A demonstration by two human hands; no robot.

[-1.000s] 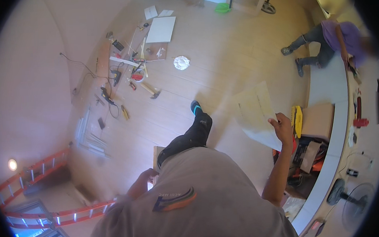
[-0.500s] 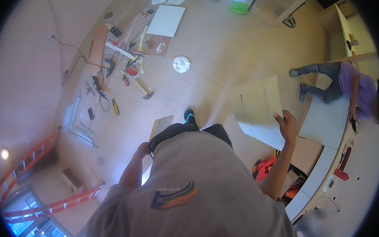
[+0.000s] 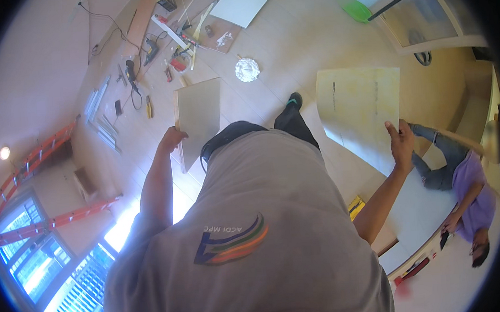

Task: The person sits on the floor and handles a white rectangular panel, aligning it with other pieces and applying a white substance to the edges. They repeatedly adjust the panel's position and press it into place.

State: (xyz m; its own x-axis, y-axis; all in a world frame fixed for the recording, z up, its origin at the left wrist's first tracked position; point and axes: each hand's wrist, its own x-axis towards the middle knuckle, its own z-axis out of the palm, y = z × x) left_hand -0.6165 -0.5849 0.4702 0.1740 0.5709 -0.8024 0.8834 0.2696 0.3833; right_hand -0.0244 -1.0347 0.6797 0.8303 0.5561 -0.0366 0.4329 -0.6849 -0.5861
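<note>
Head view. The left hand (image 3: 173, 139) is clamped on the near-side edge of a grey panel (image 3: 200, 116), thumb over its face and fingers wrapped behind; the panel stands on edge beside the left leg. Half a second earlier, much of this panel was hidden behind the body; it now projects forward and covers most of the hammer on the floor. The right hand (image 3: 401, 144) pinches the lower right corner of a yellowish sheet (image 3: 362, 112) between thumb and fingers. The sheet, held out to the person's right, shows its face more squarely than before. One foot (image 3: 296, 100) now appears farther forward, and the co-worker in purple (image 3: 471, 197) lies lower in the view.

Containers: among the floor tools, a red object (image 3: 179, 62) lies at a pale round holder; whether inside or upon it cannot be told. A silvery crumpled round piece (image 3: 247, 70) rests nearby, its contents unclear. The cabinet compartment, whose red items showed earlier, is largely masked by the right forearm; a yellow object (image 3: 356, 206) shows beside that arm.
</note>
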